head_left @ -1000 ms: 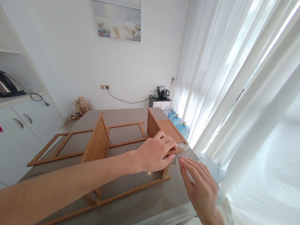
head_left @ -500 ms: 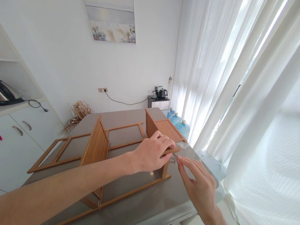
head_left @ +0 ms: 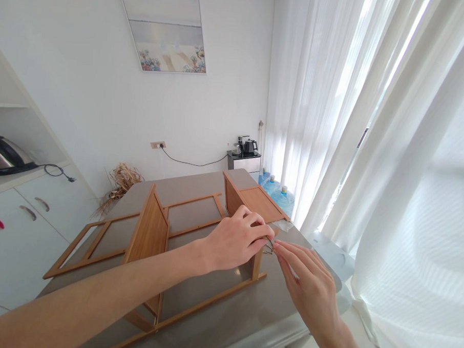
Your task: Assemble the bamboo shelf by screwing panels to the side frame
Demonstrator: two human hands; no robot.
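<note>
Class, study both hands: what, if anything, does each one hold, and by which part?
The left hand grips the wooden frame by a rail end on its right side; the right hand pinches a thin metal piece, apparently by one end.

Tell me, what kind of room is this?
Probably a dining or living room at home, though I can't be sure. There's a big table, a silver kettle at the left, and a framed picture on the wall.
</note>
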